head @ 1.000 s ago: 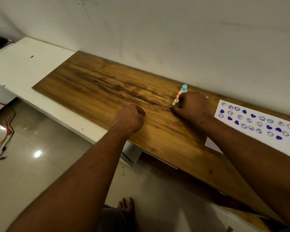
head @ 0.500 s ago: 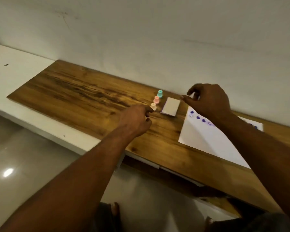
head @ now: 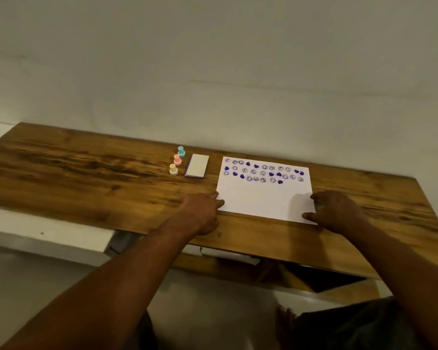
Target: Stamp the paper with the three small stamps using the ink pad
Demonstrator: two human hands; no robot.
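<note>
A white sheet of paper [head: 263, 198] lies on the wooden desk [head: 86, 178], its far half covered with several purple smiley and heart prints. My left hand [head: 202, 210] rests at the paper's near-left corner, fingertips touching the edge. My right hand [head: 336, 210] rests at the near-right corner, thumb and fingers spread on the edge. Left of the paper lies the closed white ink pad [head: 197, 165]. Beside it stand three small stamps in a row: teal [head: 181, 151], pink [head: 177, 159] and cream [head: 173, 169]. Neither hand holds anything.
A pale wall runs just behind the desk. A white ledge [head: 48, 236] sits lower at the left. The desk's front edge is close to my forearms, with grey floor below.
My right hand left the stamps and moved right and back to the paper's near-right corner. My left hand came over to the near-left corner. The view swung right.
</note>
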